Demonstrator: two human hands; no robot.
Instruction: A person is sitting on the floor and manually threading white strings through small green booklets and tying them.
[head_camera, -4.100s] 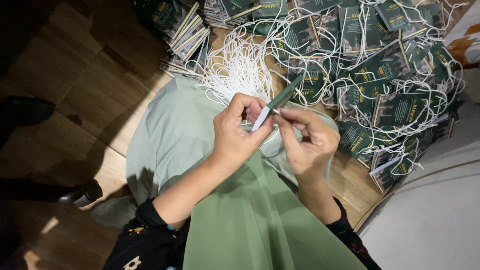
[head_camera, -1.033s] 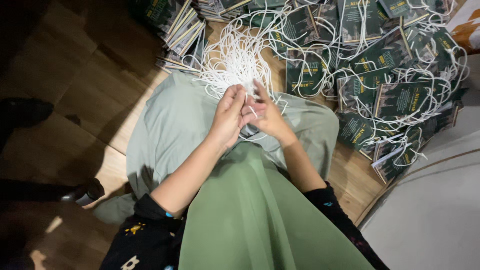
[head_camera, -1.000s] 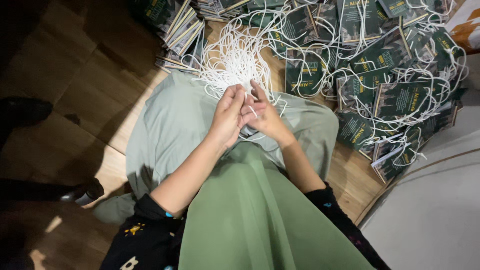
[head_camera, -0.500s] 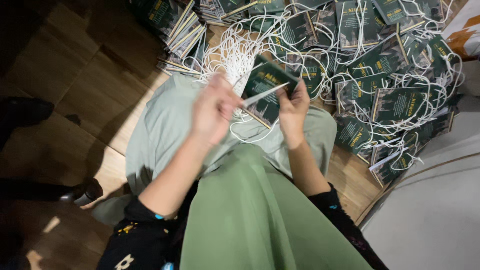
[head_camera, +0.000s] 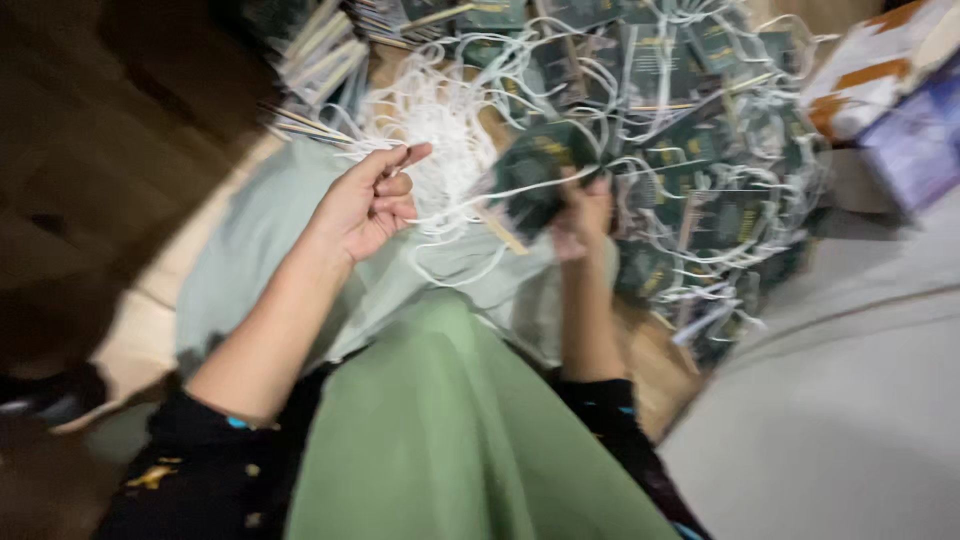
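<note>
Head view, blurred by motion. Left hand: raised over the lap, fingers pinched narrowly on a white cord drawn taut toward the right. Right hand: closed around a dark green tag, held up just above the lap, the cord running to it. Loose white cords: heaped just beyond both hands. Dark green tags with cords: piled on the floor behind and to the right. Green cloth: spread across the lap. Stacked tags: upper left, near the cord heap.
</note>
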